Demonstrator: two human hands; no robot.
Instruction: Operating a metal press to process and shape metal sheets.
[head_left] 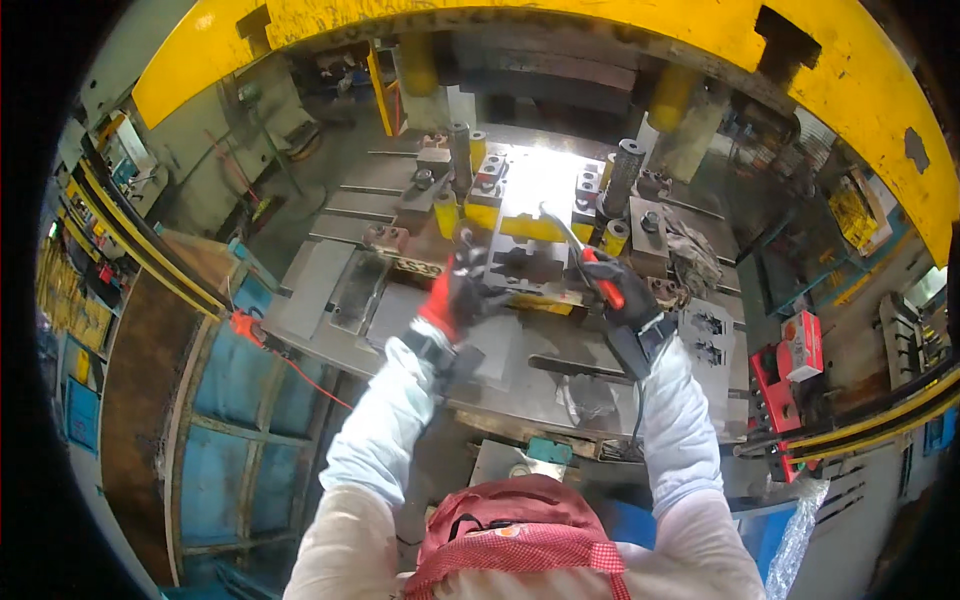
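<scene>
In my right hand (632,296), which wears a dark glove, is a red-handled tool (608,291) with a curved shiny metal shaft and a rounded head. Its exact kind does not show. The head points up and left over the die block (530,262) in the press. My left hand (464,296), in a black and red glove, hovers left of the same block. Its fingers look spread, though motion blurs them, and I make out nothing held. A brightly lit metal plate (540,175) lies beyond both hands, between dark guide posts (622,172) and yellow blocks.
The yellow press frame (500,18) arches overhead. On the slotted bed (480,385) are a clear plastic bag (588,398) and a plate with dark cut-outs (706,335). Grey rags (692,255) lie right. A red-and-white box (802,345) is farther right; a blue-panelled frame (235,440) stands left.
</scene>
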